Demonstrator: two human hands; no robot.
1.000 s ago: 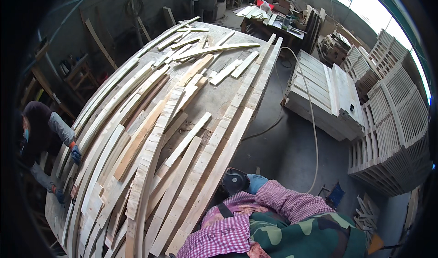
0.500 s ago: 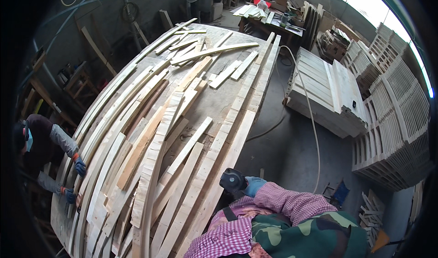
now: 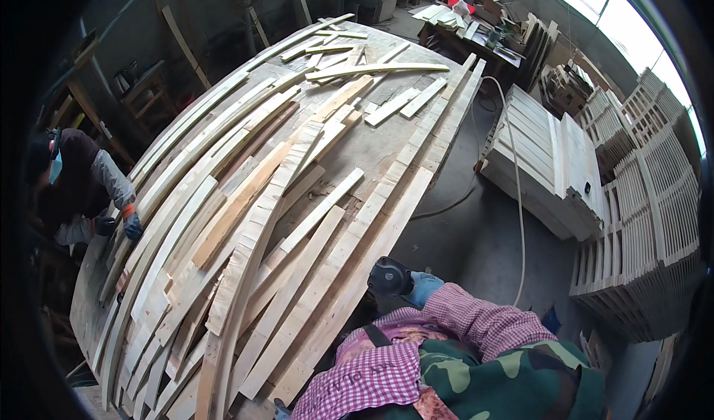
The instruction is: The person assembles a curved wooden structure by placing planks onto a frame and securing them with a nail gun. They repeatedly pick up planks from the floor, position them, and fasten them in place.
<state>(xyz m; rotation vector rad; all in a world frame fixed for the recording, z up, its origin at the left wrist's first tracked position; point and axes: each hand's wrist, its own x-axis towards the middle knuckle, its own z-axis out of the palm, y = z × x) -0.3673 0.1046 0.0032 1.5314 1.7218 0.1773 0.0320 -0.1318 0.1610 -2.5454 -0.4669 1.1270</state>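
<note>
My right hand (image 3: pixel 425 288), in a blue glove, is closed around a black power tool with a rounded head (image 3: pixel 390 276). The tool is just off the table's right edge, beside a long pale board (image 3: pixel 372 260). Of my left hand (image 3: pixel 281 409), only a bit of glove shows at the lower edge, and its fingers are mostly hidden. It is close to the end of a short pale board piece (image 3: pixel 291 380). Many long wooden strips, including an orange-toned one (image 3: pixel 242 215), lie lengthwise over the big table (image 3: pixel 349 156), some overlapping.
Across the table at left, a co-worker in grey sleeves (image 3: pixel 111 178) has gloved hands (image 3: pixel 132 225) at the strips. Stacked pale panels (image 3: pixel 532 134) and slatted stacks (image 3: pixel 632 219) stand to the right. A hose (image 3: pixel 516 175) runs across there. A cluttered bench (image 3: pixel 476 41) is farther back.
The view has shifted, and the table sits differently in it. My left glove has come into sight at the lower edge. The co-worker's hands are closer together. My right hand still holds the tool.
</note>
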